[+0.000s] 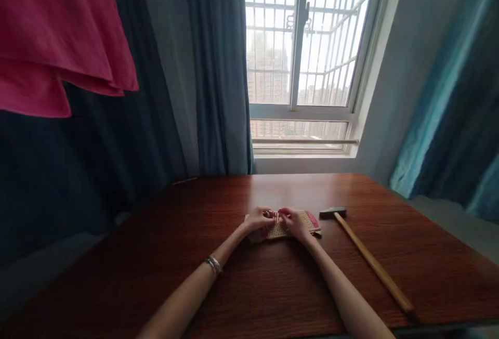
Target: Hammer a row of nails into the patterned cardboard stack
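Observation:
My left hand (259, 219) is closed, thumb and fingers pinched around a small reddish piece (268, 214) that is too small to name. Close beside it, my right hand (293, 220) is also pinched shut, its fingertips almost meeting the left ones; whatever they grip is hidden. Both hands work just above a flat, dotted cream and pink thing (307, 220), perhaps folded cloth or card, lying on the table. The hands cover its middle. A hammer (370, 261) with a dark head and long wooden handle lies to the right of my right hand, untouched.
The reddish-brown wooden table (136, 271) spreads under both arms. Its near edge shows at the lower right, by the hammer's handle end. Behind it stand a barred window (294, 113) and blue curtains (224, 68). A pink cloth (62, 37) hangs at the upper left.

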The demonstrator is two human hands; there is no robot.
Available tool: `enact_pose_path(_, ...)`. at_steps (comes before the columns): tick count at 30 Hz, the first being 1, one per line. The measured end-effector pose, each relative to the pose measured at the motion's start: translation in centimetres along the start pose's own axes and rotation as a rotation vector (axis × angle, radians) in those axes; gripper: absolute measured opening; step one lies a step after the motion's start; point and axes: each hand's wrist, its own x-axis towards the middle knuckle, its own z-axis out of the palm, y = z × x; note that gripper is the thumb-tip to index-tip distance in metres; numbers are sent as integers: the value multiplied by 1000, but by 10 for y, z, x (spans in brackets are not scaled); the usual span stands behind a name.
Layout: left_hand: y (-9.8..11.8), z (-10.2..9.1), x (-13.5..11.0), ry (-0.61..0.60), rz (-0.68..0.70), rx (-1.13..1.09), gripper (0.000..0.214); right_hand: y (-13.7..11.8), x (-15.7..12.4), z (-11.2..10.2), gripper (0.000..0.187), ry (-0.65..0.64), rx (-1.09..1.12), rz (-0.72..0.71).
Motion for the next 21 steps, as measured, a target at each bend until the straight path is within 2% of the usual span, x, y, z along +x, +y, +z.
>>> enact_pose_path(4,-2,0,0,3,10,5,32,-3,-2,1,19,-10,-20,12)
enact_pose_path(13,-1,-6,3,-19,141,-12,30,-7,0,5,21,-16,-18,12)
enact_pose_path(21,8,-11,-5,8,116,18,28,-4,2,8,21,-13,-21,5)
